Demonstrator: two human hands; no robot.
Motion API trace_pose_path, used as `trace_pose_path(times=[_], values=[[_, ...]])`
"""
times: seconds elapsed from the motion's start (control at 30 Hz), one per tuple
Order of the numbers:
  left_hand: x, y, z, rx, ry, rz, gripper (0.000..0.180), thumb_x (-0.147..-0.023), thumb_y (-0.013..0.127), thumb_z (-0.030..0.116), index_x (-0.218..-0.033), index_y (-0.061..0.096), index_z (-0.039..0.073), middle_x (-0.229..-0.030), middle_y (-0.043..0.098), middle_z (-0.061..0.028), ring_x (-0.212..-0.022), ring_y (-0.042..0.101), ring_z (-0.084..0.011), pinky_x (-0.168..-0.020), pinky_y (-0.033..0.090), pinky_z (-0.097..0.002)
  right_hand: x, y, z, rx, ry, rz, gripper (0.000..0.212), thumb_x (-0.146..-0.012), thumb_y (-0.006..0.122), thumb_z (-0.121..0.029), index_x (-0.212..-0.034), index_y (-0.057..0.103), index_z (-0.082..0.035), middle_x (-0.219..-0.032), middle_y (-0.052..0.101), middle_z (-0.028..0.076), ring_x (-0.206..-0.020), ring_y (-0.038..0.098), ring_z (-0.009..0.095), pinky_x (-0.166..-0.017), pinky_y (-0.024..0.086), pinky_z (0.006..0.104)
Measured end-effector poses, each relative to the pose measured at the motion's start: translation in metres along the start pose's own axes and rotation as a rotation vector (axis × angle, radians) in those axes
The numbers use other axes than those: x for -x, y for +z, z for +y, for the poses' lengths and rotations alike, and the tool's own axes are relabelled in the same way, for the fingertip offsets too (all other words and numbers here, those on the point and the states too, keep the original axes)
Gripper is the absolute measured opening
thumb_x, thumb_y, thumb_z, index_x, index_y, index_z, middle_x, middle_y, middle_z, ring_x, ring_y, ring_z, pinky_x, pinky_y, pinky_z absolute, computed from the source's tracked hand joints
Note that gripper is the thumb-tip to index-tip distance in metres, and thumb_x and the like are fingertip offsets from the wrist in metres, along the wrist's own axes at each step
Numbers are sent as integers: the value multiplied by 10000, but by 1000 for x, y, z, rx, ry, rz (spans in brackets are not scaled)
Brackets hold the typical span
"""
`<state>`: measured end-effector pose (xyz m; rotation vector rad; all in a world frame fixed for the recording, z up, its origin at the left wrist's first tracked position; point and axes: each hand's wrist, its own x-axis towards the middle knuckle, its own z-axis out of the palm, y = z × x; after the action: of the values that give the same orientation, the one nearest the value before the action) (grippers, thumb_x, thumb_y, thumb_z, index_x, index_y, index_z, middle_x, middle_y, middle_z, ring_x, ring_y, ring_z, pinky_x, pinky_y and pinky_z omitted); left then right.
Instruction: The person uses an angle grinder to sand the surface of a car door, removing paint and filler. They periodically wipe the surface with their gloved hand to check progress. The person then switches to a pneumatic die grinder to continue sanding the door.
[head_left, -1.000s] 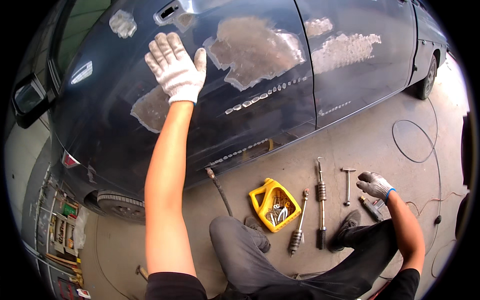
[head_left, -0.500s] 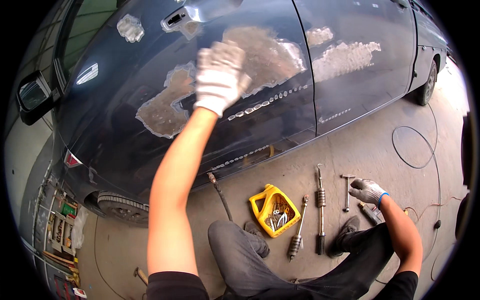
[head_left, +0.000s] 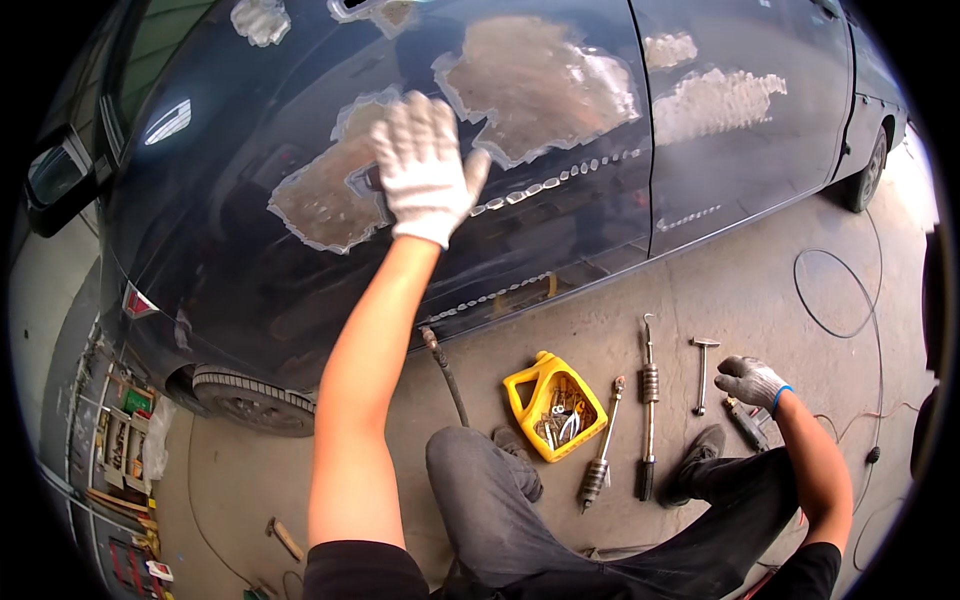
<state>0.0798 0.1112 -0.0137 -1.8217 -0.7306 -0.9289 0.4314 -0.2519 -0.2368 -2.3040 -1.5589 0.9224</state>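
Note:
My left hand [head_left: 425, 172], in a white knit glove, lies with fingers spread over a dark blue car door [head_left: 300, 110], apparently flat against it. Under and beside it is a sanded patch [head_left: 325, 208] with a pale feathered edge; a bigger bare patch [head_left: 540, 90] is to its right. A row of small bare spots [head_left: 550, 184] runs below that one. My right hand [head_left: 752, 382], in a grey-white glove with a blue cuff, hangs by my right knee, fingers loosely bent and nothing visible in it. Nearest to it are a T-handled metal rod [head_left: 703, 375] and a dark tool [head_left: 747, 425] on the floor.
A cut-open yellow jug [head_left: 525, 405] full of small metal parts stands before my feet. Two slide hammers [head_left: 651, 385] [head_left: 597, 470] lie beside it. A hose [head_left: 447, 380] touches the sill. A cable [head_left: 800, 285] loops at right; a hammer [head_left: 288, 540] lies at left.
My left hand has slid down and slightly left over the door, off the bigger patch. My view has shifted a little, and the right hand stays in about the same place.

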Motion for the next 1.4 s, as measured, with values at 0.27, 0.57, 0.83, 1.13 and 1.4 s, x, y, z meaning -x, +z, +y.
trace_pose_path(times=[0.27,0.57,0.83,1.13,1.4], values=[[-41,-58,-15,-315,96,-256,758,-800,596,541,-1323,503,0,-1316,525,-225,-1136,505,-359,-1001,339,-527,-5,2,23,2,13,25,512,-873,608,-352,-1200,632,41,-1064,700,223,-873,718,276,-847,534,401],[-93,-26,-114,-229,-315,389,825,-934,469,587,-1443,398,-57,-1507,366,-310,-1414,312,-487,-1166,175,-607,-13,7,12,-41,23,-43,545,-878,590,-410,-1197,643,28,-1193,659,246,-1142,618,379,-978,478,436],[-69,-15,-32,-151,-223,232,841,-924,469,603,-1445,400,-54,-1530,323,-316,-1450,237,-500,-1184,107,-612,-12,7,-4,44,28,-44,551,-884,575,-426,-1195,648,23,-1190,662,241,-1139,620,375,-980,475,437],[19,15,24,133,161,-52,939,-847,598,550,-1556,245,45,-1649,103,-186,-1530,45,-369,-1232,6,-528,-16,7,-10,59,29,-4,526,-887,564,-433,-1168,667,-1,-1158,676,234,-1109,635,373,-961,483,439],[-29,-67,-2,-70,109,-754,828,-853,600,529,-1471,387,20,-1560,325,-226,-1481,252,-362,-1208,146,-513,-7,3,9,21,84,8,525,-874,588,-434,-1162,667,-2,-1131,688,227,-1077,649,366,-935,492,442]])
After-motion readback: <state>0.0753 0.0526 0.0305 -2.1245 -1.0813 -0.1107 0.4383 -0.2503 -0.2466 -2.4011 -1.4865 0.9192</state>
